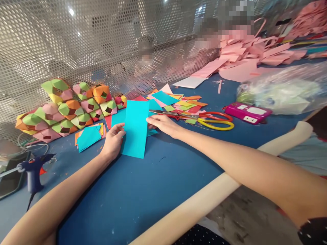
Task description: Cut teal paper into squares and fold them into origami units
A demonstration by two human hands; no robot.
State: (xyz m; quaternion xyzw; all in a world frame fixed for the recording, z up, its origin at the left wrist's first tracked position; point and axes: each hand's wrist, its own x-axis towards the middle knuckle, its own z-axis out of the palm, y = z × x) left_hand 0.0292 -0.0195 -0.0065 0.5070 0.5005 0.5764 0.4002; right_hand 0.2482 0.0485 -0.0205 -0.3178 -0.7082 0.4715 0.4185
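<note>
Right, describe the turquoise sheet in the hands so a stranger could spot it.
On the blue table, in front of the perforated metal screen, find the left hand and right hand. Between them is the turquoise sheet, held by its long edges: a tall rectangle, larger than the turquoise scraps beside it.

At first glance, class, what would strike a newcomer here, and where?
The turquoise paper strip stands out, held at centre between the left hand and right hand. Then the heap of multicoloured folded paper shapes at left against the perforated screen, and the red-and-yellow scissors right of the hands.
</note>
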